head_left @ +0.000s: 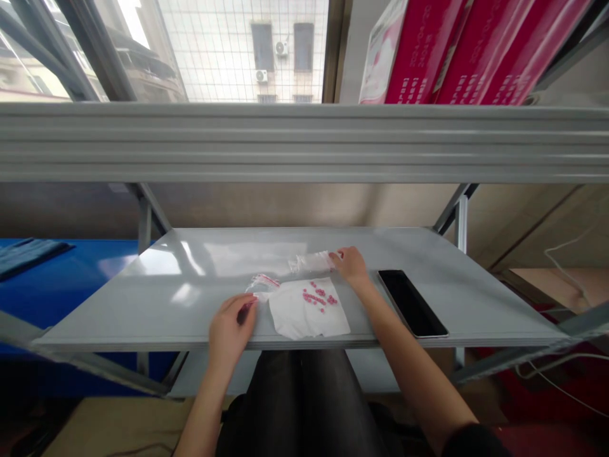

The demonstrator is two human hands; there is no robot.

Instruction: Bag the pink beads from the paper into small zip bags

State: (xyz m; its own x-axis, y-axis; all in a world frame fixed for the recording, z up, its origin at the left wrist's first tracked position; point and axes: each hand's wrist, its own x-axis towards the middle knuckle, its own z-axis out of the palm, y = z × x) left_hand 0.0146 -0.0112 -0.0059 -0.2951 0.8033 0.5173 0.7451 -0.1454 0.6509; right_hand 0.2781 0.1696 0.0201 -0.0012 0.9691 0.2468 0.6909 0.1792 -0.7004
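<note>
A white sheet of paper or tissue [290, 311] lies near the shelf's front edge, with several small pink beads [314, 298] scattered on its right half. Left of the sheet, my left hand [231, 328] has thumb and fingers closed together; a bit of white and pink shows at the tips, too small to name. Just beyond those fingertips is a small clear zip bag [264, 281] with a red strip. My right hand [351, 263], behind the sheet's right corner, pinches the right end of some clear plastic bags [310, 261] lying flat.
A black-screened tablet or phone [413, 303] lies right of my right forearm. The grey shelf board [143, 311] has metal braces at both sides. A thick grey beam [304, 143] crosses above, with pink boxes [466, 54] on top. A blue surface [104, 266] stands at left.
</note>
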